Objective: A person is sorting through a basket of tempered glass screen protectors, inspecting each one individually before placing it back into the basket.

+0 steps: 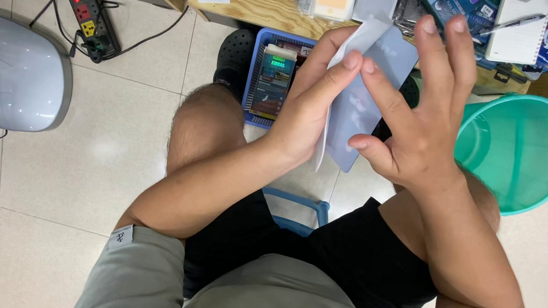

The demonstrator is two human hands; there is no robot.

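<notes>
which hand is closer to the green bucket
Right. The right hand sits just beside the green bucket's rim, while the left hand is farther off, across the grey sheet both hands hold.

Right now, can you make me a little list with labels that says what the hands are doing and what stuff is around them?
left hand: holds a thin grey sheet, thumb and fingertips pinching its white film at the top
right hand: fingers spread, forefinger and thumb touching the same sheet
below the hands: blue basket with small packages, on the tiled floor
to the right: green plastic bucket, tilted
to the left: grey fan base and black power strip
top: wooden shelf with packets and a notebook
</notes>
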